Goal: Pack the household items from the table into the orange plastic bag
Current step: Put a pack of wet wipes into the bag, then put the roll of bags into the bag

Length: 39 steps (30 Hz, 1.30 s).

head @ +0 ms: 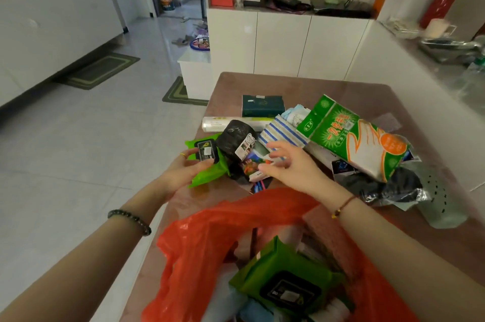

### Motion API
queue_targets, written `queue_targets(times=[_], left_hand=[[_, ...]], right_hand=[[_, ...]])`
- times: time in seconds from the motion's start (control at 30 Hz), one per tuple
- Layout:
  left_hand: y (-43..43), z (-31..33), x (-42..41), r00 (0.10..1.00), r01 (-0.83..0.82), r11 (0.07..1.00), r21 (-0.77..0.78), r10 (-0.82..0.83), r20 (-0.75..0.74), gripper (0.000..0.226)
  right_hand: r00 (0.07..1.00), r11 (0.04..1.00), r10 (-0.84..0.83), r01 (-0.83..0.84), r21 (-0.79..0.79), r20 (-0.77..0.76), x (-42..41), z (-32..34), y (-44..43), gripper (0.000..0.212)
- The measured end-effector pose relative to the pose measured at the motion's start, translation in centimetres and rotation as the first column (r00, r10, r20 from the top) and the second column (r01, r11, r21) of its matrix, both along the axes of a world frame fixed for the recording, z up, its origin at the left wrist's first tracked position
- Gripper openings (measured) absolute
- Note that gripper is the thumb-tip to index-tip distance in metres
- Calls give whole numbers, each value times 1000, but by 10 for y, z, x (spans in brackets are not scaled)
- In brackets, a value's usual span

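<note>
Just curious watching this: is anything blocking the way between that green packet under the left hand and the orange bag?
Nothing visible does. The green packet under the left hand lies just beyond the open mouth of the orange bag, with only bare table between them.

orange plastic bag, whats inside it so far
Inside the orange plastic bag lies a green wet-wipe pack with a black flip lid, on top of pale packets. What sits beneath is covered and cannot be identified.
</note>
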<state>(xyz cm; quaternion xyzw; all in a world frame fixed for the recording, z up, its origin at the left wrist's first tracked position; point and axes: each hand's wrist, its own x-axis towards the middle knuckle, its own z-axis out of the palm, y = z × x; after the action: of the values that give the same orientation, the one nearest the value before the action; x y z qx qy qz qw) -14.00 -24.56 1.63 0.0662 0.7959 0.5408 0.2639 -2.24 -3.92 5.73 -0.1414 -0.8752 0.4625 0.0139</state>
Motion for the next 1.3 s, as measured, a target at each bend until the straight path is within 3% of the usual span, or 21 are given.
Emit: queue_targets(times=[0.1, 0.23, 0.37, 0.47, 0.6, 0.77, 0.8, 0.87, 0.93, 0.97, 1.0, 1.07, 1.13, 1.3], left_hand=[[30, -7, -18, 995, -87, 994, 59, 90, -49, 58], [66, -27, -43, 991, -132, 988, 76, 132, 8, 70], [92, -42, -52, 971, -204, 970, 131, 184, 151, 73], [99, -42, -51, 928, -325, 927, 188, 276, 249, 66], [97, -25, -33, 939, -298, 921, 252, 236, 250, 47], [77, 9, 26, 999, 34, 931, 364, -47, 26, 60], [68, 14, 40, 989, 145, 946, 289, -143, -28, 67], [50, 15, 59, 896, 403, 907, -121, -418, -147, 76], [31, 5, 68, 726, 456, 666, -590, -662, -186, 68], [24, 0, 69, 685, 409, 609, -680, -697, -211, 55], [20, -2, 69, 686, 370, 636, -677, -678, -262, 39], [16, -1, 66, 760, 333, 805, -491, -537, -365, 17], [13, 7, 61, 840, 300, 914, -272, -388, -379, 29], [6, 42, 55, 908, 258, 966, -11, -247, -339, 21]], right_hand=[[997, 998, -12, 17, -68, 72, -58, -22, 5, 79], [985, 980, -85, 110, -169, 150, -111, -54, 10, 94], [948, 839, -174, 285, -463, 268, -134, -73, 12, 82], [940, 760, -190, 323, -564, 282, -135, -74, 12, 62], [931, 756, -303, 365, -544, 203, -117, -67, 13, 54], [883, 774, -443, 288, -564, -157, -65, -29, 36, 56], [867, 775, -445, 247, -582, -224, -51, -22, 41, 57], [866, 802, -386, 144, -579, -319, -21, -9, 49, 64], [893, 875, -286, 94, -475, -349, 8, -1, 51, 73], [905, 915, -236, 84, -394, -353, 20, 3, 49, 76], [917, 950, -187, 77, -303, -353, 31, 4, 47, 78], [939, 984, -100, 45, -171, -328, 49, 4, 34, 80], [950, 995, -22, -10, -101, -312, 63, 2, 11, 81], [897, 971, 241, -223, 91, -371, 74, -4, -52, 81]])
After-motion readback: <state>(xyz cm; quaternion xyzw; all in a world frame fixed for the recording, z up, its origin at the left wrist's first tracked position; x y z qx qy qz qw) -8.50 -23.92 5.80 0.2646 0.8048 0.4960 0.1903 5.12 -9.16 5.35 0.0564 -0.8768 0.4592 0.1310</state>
